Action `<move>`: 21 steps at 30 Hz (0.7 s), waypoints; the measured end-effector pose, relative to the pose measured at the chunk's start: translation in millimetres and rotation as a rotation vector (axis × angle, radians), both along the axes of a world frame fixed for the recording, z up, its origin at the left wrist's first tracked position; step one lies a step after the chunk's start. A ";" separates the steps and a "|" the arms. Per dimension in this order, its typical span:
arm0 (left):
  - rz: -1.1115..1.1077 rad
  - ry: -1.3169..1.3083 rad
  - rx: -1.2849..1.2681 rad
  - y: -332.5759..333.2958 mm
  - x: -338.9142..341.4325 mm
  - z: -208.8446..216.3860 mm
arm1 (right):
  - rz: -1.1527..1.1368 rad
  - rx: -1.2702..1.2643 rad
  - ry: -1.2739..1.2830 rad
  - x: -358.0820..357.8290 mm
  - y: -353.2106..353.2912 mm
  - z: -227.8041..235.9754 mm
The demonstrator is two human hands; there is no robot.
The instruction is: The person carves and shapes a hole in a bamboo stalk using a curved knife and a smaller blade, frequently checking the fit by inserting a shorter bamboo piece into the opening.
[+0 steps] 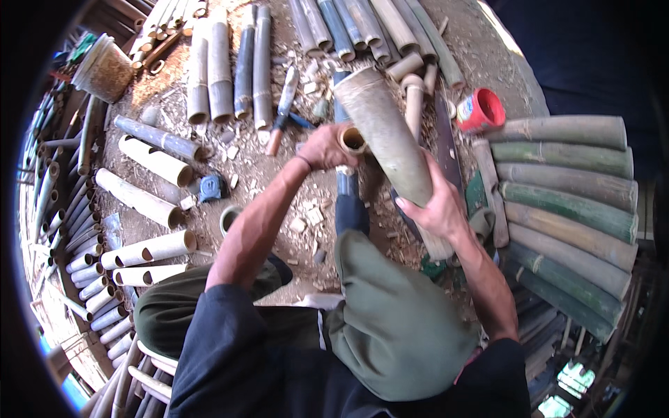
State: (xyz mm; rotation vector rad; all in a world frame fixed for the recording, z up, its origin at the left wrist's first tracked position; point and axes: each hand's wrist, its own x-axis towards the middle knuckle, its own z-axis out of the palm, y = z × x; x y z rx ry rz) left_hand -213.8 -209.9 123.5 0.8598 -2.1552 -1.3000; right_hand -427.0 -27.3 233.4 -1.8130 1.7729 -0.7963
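- The right hand (437, 209) wraps around the lower half of a thick bamboo section (390, 146), fingers curled over its near side, thumb side hidden behind it.
- That thick bamboo section stands tilted over the middle of the dirt ground (279, 174), its far end leaning away from the person and its near end down by the right knee.
- The left hand (324, 148) is closed around a short narrow bamboo tube (352, 140), its open mouth facing up, held just beside the thick section and touching it or nearly so.
- The thick section looks stiff and fairly heavy, with a dry, dusty skin that should give good grip; a hold around the middle, as now, seems soundest.
- The narrow tube looks light and hollow; its thin rim may split if squeezed hard.
- Wood chips litter the ground between the knees.
- Pale cut tubes (146, 198) lie toward the left edge of the ground, green-grey poles (564, 202) are stacked at the right edge.
- A red tin (481, 110) sits toward the far right, and a knife-like tool (282, 111) lies near the far edge.
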 end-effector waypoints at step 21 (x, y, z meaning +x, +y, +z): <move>-0.006 -0.020 0.053 3.3 -4.5 6.8 | -0.125 0.059 -0.300 -5.8 48.6 -34.7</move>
